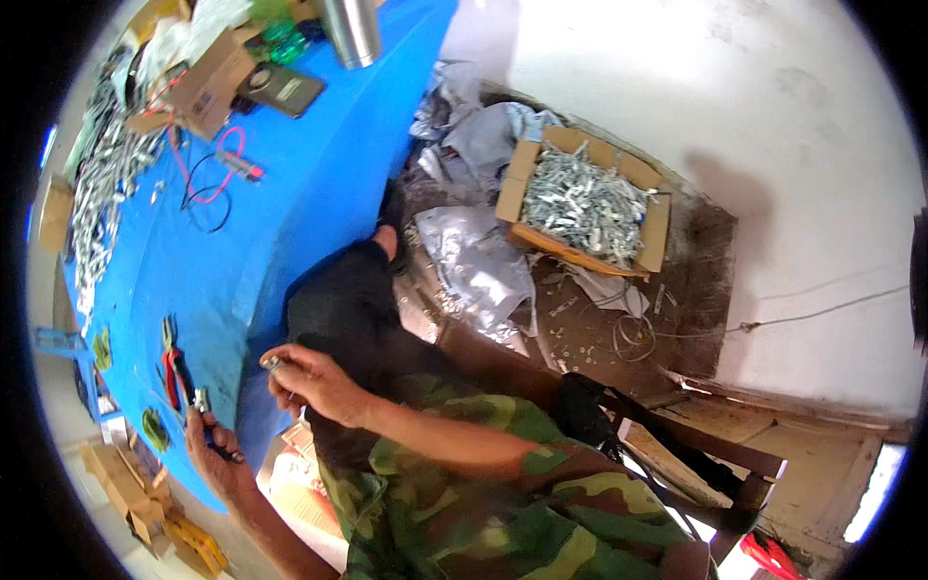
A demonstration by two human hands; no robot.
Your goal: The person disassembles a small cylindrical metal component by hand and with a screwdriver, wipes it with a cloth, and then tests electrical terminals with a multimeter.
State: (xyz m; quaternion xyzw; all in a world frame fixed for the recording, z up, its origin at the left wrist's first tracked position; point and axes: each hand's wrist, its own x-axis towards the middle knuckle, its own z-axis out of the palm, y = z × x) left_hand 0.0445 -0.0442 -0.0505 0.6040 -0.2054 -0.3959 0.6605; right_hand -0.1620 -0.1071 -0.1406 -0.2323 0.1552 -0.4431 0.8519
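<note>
My left hand (218,458) is closed at the near edge of the blue-covered table (261,232). A small silver metal part (200,399) sticks up from its fingers, and something dark shows lower in the grip. To the right of it, my right hand (317,383) is raised over my lap, thumb and fingers pinched on a little metal piece (272,362). That piece is too small to name. Pliers with red and black handles (172,372) lie on the table just beyond my left hand.
Many silver metal parts (101,198) are heaped along the table's far left edge. Beyond lie a red and black cable (228,174), a dark phone-like device (282,89) and a steel flask (350,34). A carton full of metal parts (585,205) stands right, near plastic bags (474,256).
</note>
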